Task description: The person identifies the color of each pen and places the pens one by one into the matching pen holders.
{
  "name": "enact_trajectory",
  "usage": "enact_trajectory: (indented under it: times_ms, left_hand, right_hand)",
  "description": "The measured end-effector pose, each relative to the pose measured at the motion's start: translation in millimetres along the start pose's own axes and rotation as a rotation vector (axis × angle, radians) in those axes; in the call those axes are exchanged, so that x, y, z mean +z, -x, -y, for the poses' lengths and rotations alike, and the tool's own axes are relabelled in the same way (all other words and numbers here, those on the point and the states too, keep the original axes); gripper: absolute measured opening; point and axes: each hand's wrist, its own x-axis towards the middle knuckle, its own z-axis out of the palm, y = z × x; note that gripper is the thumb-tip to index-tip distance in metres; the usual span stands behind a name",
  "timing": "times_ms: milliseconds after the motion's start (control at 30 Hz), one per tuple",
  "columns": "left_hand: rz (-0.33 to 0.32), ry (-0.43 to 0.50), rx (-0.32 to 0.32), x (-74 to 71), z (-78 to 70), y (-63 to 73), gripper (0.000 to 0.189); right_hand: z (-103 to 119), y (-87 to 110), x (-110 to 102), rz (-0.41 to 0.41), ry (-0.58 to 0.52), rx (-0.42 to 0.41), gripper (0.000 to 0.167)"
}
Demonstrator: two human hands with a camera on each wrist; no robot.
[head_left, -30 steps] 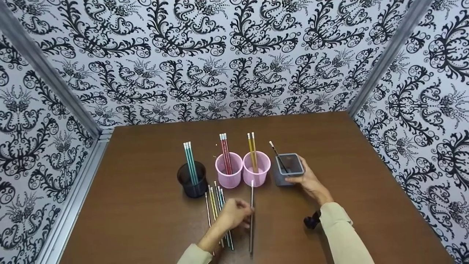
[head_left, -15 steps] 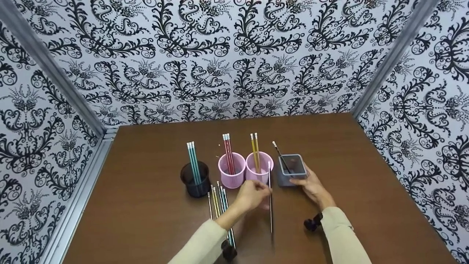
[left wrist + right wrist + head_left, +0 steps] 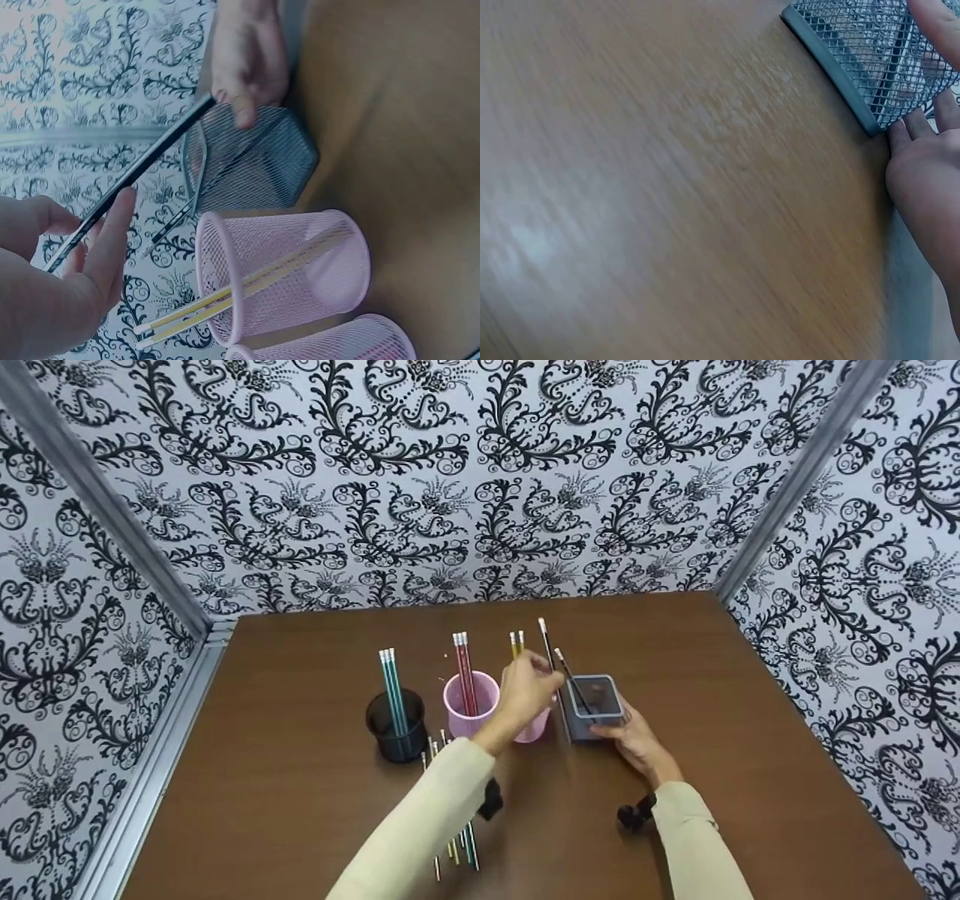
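My left hand [image 3: 525, 690] pinches a black pencil [image 3: 545, 637] with a white eraser end up. The pencil [image 3: 146, 161] stands nearly upright just left of a grey square mesh pen holder [image 3: 579, 729]. Its lower end hangs in front of the holder's near left side. My right hand [image 3: 636, 741] grips the holder by its right side, thumb on the near wall, as the left wrist view also shows. Another black pencil [image 3: 568, 671] leans inside the holder, tilted left. Behind my left hand, a pink mesh cup [image 3: 300, 292] holds yellow pencils [image 3: 202, 304].
Left of that cup stands a second pink mesh cup [image 3: 471, 726] with red pencils [image 3: 465, 675]. Farther left is a black cup [image 3: 397, 746] with teal pencils [image 3: 394, 690]. Several loose pencils [image 3: 469, 844] lie on the brown table [image 3: 300, 810], partly under my left sleeve.
My left hand has carried the black pencil from near the loose pencils up and right to beside the square holder. My right hand stays on the holder.
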Motion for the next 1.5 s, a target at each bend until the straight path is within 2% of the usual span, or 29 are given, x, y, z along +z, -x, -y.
enact_trajectory:
  times_ms: [100,200,333,633,800,900,1067,1167,1267,1367,1400,1500]
  left_hand:
    - [-0.065,-0.013,-0.026,3.6,-1.9,-9.0,0.016]
    - [-0.123,-0.072,-0.056,7.9,0.0,-14.9,0.014]
    - [-0.161,-0.081,-0.089,13.7,3.3,-18.4,0.014]
    - [-0.281,0.073,-0.016,22.9,2.6,-27.9,0.014]
    - [-0.336,0.072,-0.01,34.6,8.6,-26.7,0.012]
    - [-0.324,0.067,-0.009,44.1,15.9,-23.0,0.011]
    - [-0.25,0.037,-0.015,56.2,25.9,-15.4,0.012]
    - [-0.226,0.026,-0.02,59.7,30.1,-12.6,0.013]
    - [-0.211,0.058,-0.029,60.9,32.4,-11.3,0.012]
    - [-0.206,0.036,-0.024,61.7,32.9,-10.3,0.011]
    - [-0.202,0.022,-0.021,61.9,32.8,-9.5,0.01]
    - [-0.213,-0.054,0.042,62.9,32.8,-7.8,0.009]
  right_hand:
    - [-1,-1.0,0,-0.011,0.008,-0.014,0.089]
    - [-2,-1.5,2,-0.019,0.01,-0.032,0.085]
    - [-4,-4.0,4,-0.024,0.009,-0.046,0.085]
    - [-5,-8.6,6,-0.015,-0.002,-0.049,0.093]
    - [-6,-7.1,5,-0.017,-0.005,-0.054,0.09]
    - [-6,-5.0,3,-0.011,0.001,-0.051,0.089]
    - [-7,-0.3,-2,-0.017,0.01,-0.041,0.084]
    - [-7,1.2,-3,-0.02,-0.008,-0.026,0.082]
    - [-6,2.1,-3,-0.008,-0.012,-0.013,0.082]
    - [-6,2.7,-3,0.011,-0.012,-0.003,0.083]
    - [-6,2.7,-3,0.014,-0.009,0.0,0.083]
    - [-4,2.7,-3,0.012,0.026,0.002,0.082]
